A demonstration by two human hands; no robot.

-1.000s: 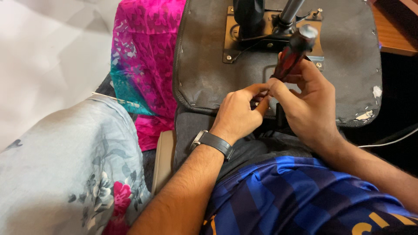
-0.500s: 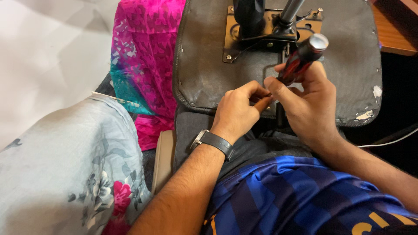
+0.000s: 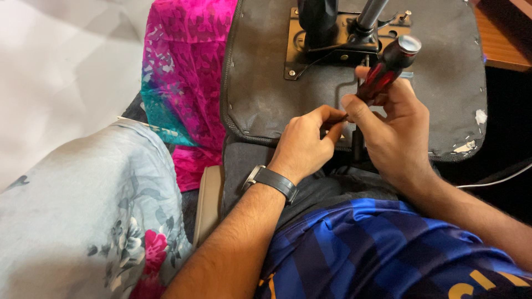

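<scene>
An upturned office chair seat (image 3: pixel 260 83) with a dark fabric underside lies in front of me, its black metal bracket (image 3: pixel 343 39) and gas post at the top. My right hand (image 3: pixel 396 130) grips a screwdriver with a red and black handle (image 3: pixel 388 69), tilted up to the right. My left hand (image 3: pixel 305 144), with a black wristwatch, has its fingertips pinched at the screwdriver's tip near the seat's lower edge. Whatever the fingers pinch is too small to see.
A bright pink and teal patterned cloth (image 3: pixel 183 83) lies left of the seat. A pale grey floral cloth (image 3: pixel 83 221) covers the lower left. A wooden surface (image 3: pixel 504 39) shows at the top right, and a white cable (image 3: pixel 499 180) runs along the right.
The screwdriver handle has tilted further to the right and down in my right hand. My left hand stays pinched at the tip.
</scene>
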